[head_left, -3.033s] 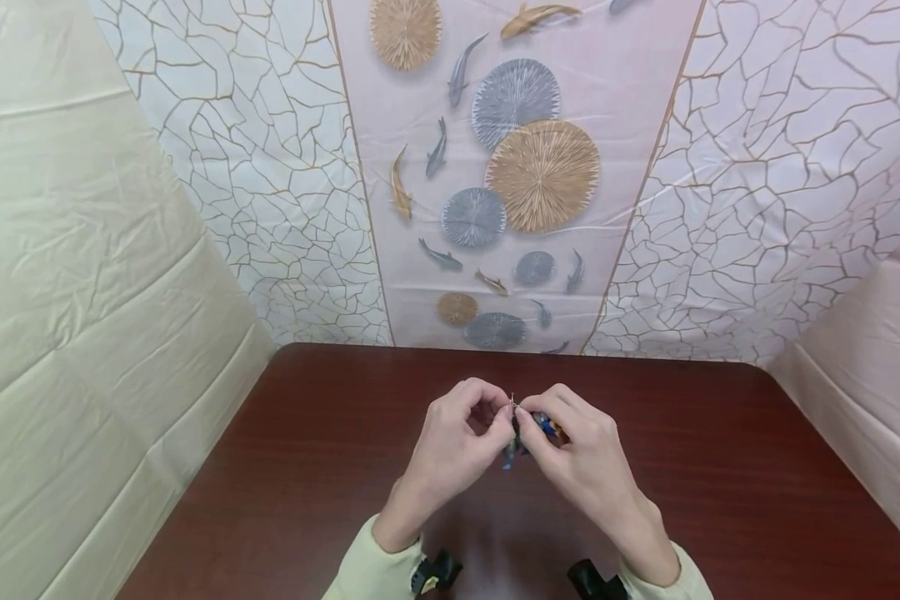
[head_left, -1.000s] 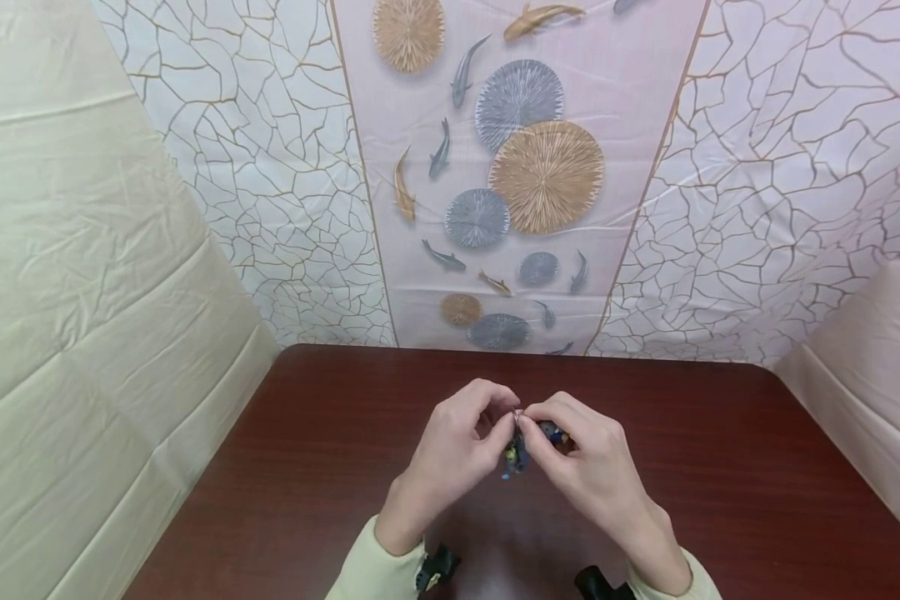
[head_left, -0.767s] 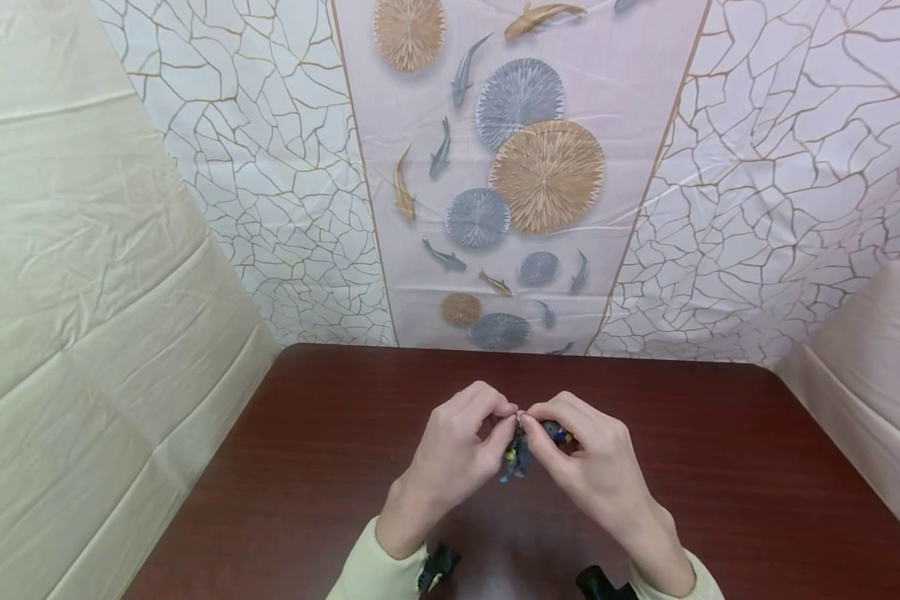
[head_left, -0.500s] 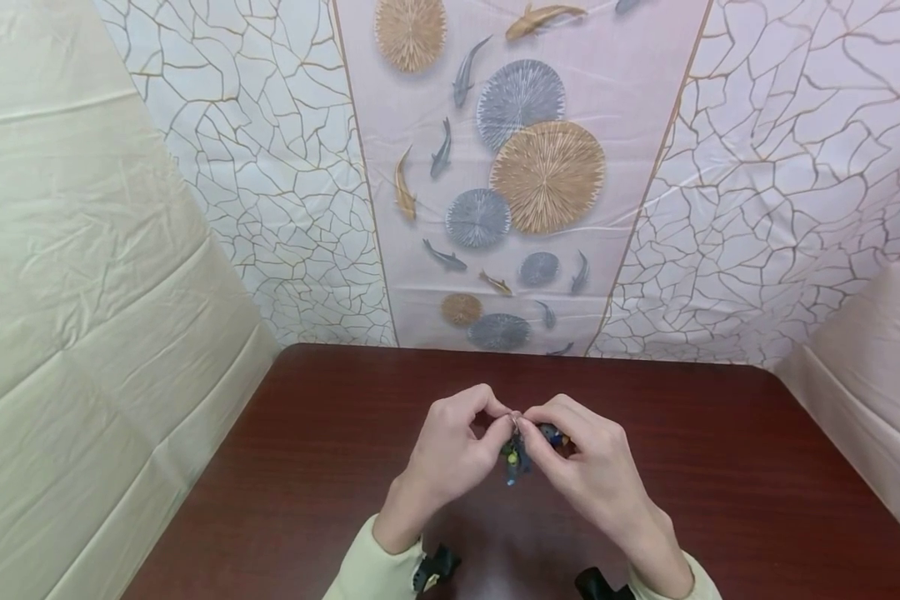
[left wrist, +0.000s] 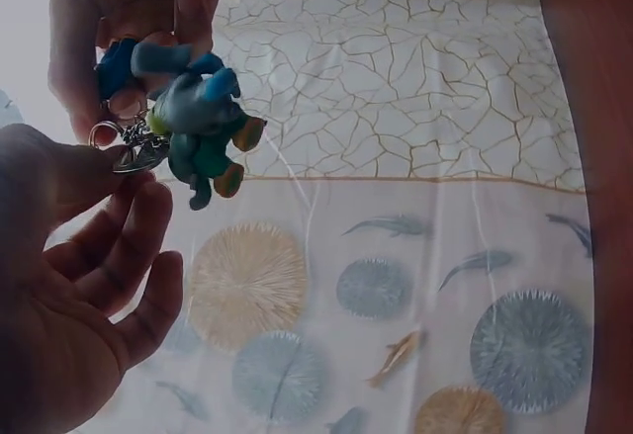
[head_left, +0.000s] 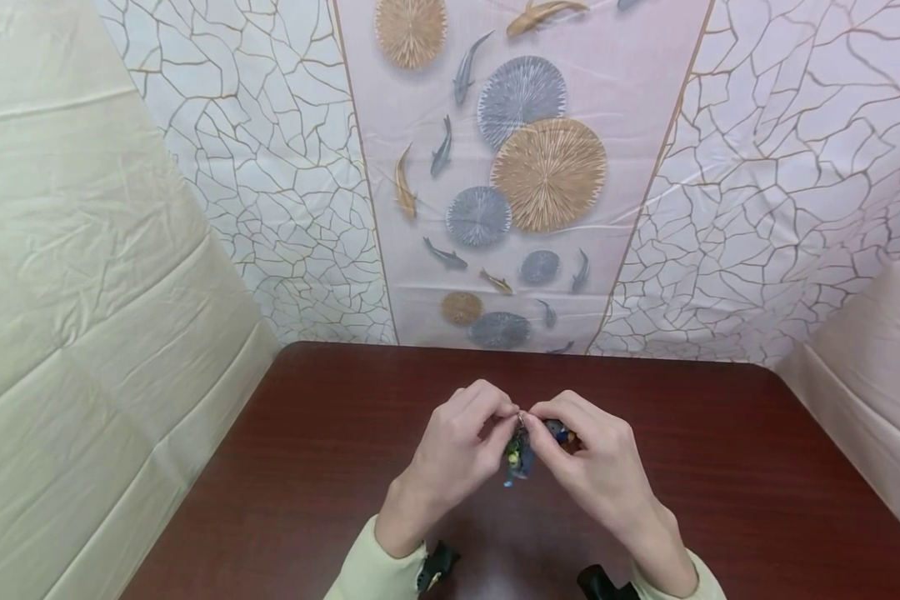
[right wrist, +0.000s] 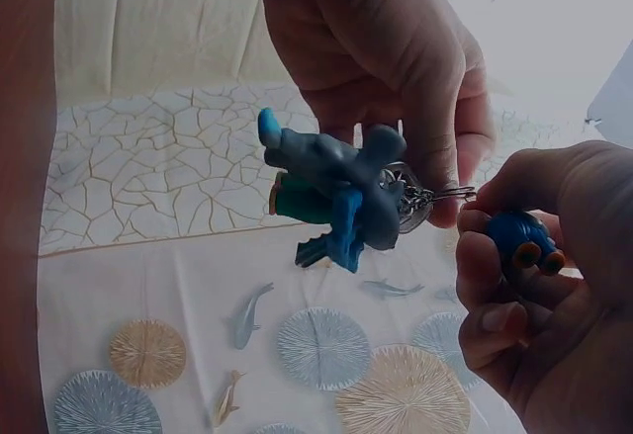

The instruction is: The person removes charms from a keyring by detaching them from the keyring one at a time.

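A keychain hangs between the two hands, just above the table. My left hand (head_left: 457, 437) pinches metal keyring parts (left wrist: 143, 147) between thumb and fingertips. From them dangles a small grey-blue toy figure (right wrist: 326, 172) with green on its body and orange-tipped feet, seen as a dark cluster in the head view. My right hand (head_left: 592, 454) pinches the thin split ring (right wrist: 453, 194) with thumb and forefinger. A second toy figure (right wrist: 514, 241), blue with orange round ends, lies against its curled fingers. Fingers partly hide the ring in the head view.
The dark red-brown table (head_left: 307, 467) spreads beneath the hands. Behind it hangs a cloth (head_left: 480, 275) printed with fish and round shapes. Pale fabric (head_left: 105, 333) covers the left side. Black wrist devices (head_left: 438, 568) sit at both cuffs.
Both hands stay together and have shifted slightly right and down over the three seconds. The fingertips move a little around the ring, and the hanging figure swings slightly.
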`<state>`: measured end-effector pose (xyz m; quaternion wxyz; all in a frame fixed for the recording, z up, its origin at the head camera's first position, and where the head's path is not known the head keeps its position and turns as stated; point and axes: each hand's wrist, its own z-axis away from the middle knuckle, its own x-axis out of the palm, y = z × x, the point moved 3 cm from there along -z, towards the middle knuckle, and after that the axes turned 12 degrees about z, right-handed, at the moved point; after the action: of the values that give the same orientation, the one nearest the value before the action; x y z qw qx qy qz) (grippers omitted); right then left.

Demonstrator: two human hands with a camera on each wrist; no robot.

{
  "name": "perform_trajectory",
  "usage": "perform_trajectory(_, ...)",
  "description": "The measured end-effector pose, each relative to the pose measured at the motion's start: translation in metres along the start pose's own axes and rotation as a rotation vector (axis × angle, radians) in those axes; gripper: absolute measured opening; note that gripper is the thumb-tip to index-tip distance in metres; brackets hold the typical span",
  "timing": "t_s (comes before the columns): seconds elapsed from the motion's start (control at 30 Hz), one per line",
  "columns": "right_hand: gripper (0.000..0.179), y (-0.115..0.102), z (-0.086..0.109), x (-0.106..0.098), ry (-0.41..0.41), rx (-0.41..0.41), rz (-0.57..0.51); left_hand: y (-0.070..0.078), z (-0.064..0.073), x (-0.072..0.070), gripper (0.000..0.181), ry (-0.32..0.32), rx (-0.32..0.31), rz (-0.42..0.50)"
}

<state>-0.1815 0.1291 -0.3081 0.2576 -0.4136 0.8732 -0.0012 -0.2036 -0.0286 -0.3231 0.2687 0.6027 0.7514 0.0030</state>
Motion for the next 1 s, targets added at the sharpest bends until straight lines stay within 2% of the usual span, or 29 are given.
perform_trajectory(0.13,0.020,-0.002,0.000,0.000,-0.009,-0.001,-0.014,-0.002,0.001,-0.001,0.016,0.000,-0.065,0.085)
perform_trajectory(0.27,0.020,-0.004,0.001,0.000,-0.013,-0.006,-0.026,-0.003,0.001,-0.002,0.016,0.021,-0.167,0.176)
perform_trajectory(0.47,0.004,-0.005,0.002,0.002,-0.013,-0.012,-0.049,-0.005,0.002,-0.004,0.013,0.039,-0.338,0.266)
perform_trajectory(0.57,0.009,-0.004,0.002,0.003,-0.012,-0.016,-0.050,-0.006,0.002,-0.004,0.011,0.044,-0.361,0.280)
perform_trajectory(0.67,0.003,-0.004,0.002,0.003,-0.007,-0.012,-0.039,-0.004,0.001,-0.003,0.011,0.017,-0.296,0.208)
perform_trajectory(0.77,0.014,-0.003,0.001,0.002,0.004,-0.008,-0.023,-0.001,0.000,-0.002,0.012,-0.011,-0.162,0.065)
perform_trajectory(0.87,0.017,-0.003,0.001,0.001,0.014,-0.003,-0.018,0.003,-0.001,-0.002,0.013,-0.011,-0.031,-0.058)
perform_trajectory(1.0,0.016,-0.003,0.001,-0.001,0.027,-0.003,-0.025,0.006,-0.002,-0.002,0.012,0.003,0.068,-0.111)
